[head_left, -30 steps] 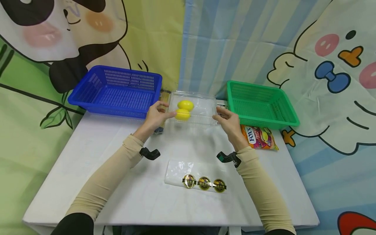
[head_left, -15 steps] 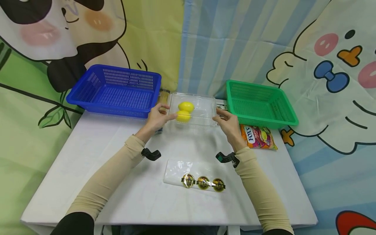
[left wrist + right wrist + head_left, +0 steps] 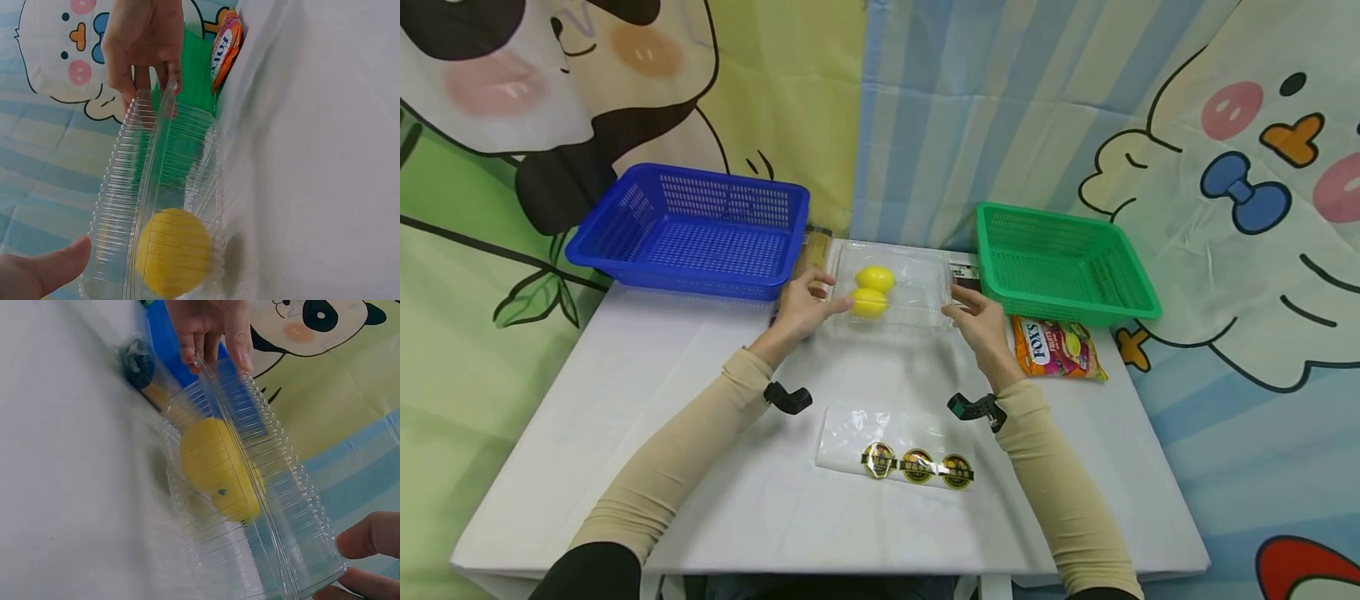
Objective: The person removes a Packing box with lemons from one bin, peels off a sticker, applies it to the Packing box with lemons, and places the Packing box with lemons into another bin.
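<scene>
Hands are meeting at the two ends of a clear ribbed plastic clamshell box (image 3: pixel 897 287), which is sitting on the white table (image 3: pixel 625 400) between the blue plastic basket (image 3: pixel 692 229) and the green plastic basket (image 3: pixel 1060 262). Inside the box two yellow lemons (image 3: pixel 872 290) are lying one behind the other, near its left end. The left hand (image 3: pixel 802 307) is gripping that left end, thumb (image 3: pixel 53 269) pressing one side and fingers (image 3: pixel 212 331) curling over the rim. The right hand (image 3: pixel 979 321) is pinching the right end, its fingertips (image 3: pixel 147 78) closing on the lid's edge. Both forearms are wearing beige sleeves.

Nearer the person, a transparent plastic sheet bearing three round gold-and-black stickers (image 3: pixel 917 465) is lying flat on the table. An orange bag of sweets (image 3: pixel 1056 350) is resting just beside the green basket's front edge. Cartoon panda and duck cloths are hanging behind.
</scene>
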A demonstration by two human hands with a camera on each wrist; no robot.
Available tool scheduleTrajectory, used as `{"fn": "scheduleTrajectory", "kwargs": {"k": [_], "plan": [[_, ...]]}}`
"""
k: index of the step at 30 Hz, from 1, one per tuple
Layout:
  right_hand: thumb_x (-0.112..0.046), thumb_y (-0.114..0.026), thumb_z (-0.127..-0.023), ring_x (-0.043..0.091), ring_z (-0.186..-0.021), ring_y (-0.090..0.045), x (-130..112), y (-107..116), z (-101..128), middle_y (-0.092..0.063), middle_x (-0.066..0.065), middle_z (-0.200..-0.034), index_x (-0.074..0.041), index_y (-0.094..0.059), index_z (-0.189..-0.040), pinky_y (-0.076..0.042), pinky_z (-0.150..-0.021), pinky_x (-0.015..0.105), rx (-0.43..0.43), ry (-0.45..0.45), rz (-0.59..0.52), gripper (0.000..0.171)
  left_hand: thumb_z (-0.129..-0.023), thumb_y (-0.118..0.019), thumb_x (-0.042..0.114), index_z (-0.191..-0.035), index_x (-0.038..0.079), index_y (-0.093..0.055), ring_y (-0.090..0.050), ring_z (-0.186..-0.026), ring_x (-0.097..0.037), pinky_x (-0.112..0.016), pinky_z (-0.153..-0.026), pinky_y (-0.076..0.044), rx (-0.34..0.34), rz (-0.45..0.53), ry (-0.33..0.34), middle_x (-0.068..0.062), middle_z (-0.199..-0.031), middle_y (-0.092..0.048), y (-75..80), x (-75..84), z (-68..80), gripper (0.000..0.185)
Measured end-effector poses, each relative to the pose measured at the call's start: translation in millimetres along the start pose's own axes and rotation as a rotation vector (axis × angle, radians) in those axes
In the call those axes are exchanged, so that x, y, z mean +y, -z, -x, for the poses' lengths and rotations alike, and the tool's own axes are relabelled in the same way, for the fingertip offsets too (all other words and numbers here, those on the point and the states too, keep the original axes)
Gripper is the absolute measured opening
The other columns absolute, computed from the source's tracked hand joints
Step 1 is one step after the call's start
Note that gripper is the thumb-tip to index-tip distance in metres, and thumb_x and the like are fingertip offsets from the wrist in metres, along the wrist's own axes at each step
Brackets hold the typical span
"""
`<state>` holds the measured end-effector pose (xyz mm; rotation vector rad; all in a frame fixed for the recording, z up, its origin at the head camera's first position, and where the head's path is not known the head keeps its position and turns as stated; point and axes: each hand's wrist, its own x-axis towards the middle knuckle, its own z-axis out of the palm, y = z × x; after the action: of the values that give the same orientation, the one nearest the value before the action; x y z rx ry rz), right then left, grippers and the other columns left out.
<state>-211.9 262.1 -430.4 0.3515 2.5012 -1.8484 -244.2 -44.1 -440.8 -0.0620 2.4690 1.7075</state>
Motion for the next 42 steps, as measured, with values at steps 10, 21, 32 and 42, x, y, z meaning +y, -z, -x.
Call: {"fn": "scheduleTrajectory", "kwargs": {"k": [10,21,32,42], "plan": [[-0.013,-0.07,-0.097,0.031,-0.132,-0.058,4.7,-1.1,4.7,-0.058,0.013,-0.152,-0.011,-0.059,-0.148,-0.051,-0.107,0.047,0.015,0.005,-0.003,0.052,-0.083,-0.09,0.034,-0.13,0.014,-0.062,-0.055,-0.106,-0.032,-0.036,-0.08,-0.047,-0.011,-0.017,0.051,-0.018,-0.125,-0.057,-4.2,-5.4,-1.3,0.059],[-0.012,-0.07,-0.096,0.03,-0.129,-0.059,13.6,-2.1,3.7,-0.059,0.014,-0.151,-0.011,-0.06,-0.148,-0.053,-0.099,0.042,0.012,-0.001,-0.01,0.053,-0.084,-0.089,0.035,-0.132,0.014,-0.061,-0.054,-0.105,-0.032,-0.036,-0.079,-0.045,-0.033,-0.012,0.071,-0.018,-0.126,-0.057,-6.0,-8.0,3.5,0.059],[-0.01,-0.07,-0.094,0.03,-0.129,-0.06,24.8,-2.8,4.9,-0.059,0.012,-0.151,-0.013,-0.062,-0.146,-0.052,-0.094,0.034,0.025,-0.009,-0.016,0.053,-0.083,-0.09,0.036,-0.13,0.013,-0.062,-0.054,-0.111,-0.032,-0.038,-0.083,-0.047,-0.015,-0.037,0.055,-0.015,-0.127,-0.058,-13.2,-18.6,3.3,0.059],[-0.017,-0.068,-0.098,0.029,-0.135,-0.057,24.9,-2.6,5.1,-0.058,0.008,-0.153,-0.016,-0.06,-0.148,-0.053,-0.101,0.043,0.021,-0.015,-0.005,0.05,-0.085,-0.086,0.042,-0.133,0.012,-0.059,-0.054,-0.11,-0.03,-0.038,-0.083,-0.047,-0.011,-0.086,0.002,-0.015,-0.129,-0.056,-13.9,-21.8,5.8,0.062]]}}
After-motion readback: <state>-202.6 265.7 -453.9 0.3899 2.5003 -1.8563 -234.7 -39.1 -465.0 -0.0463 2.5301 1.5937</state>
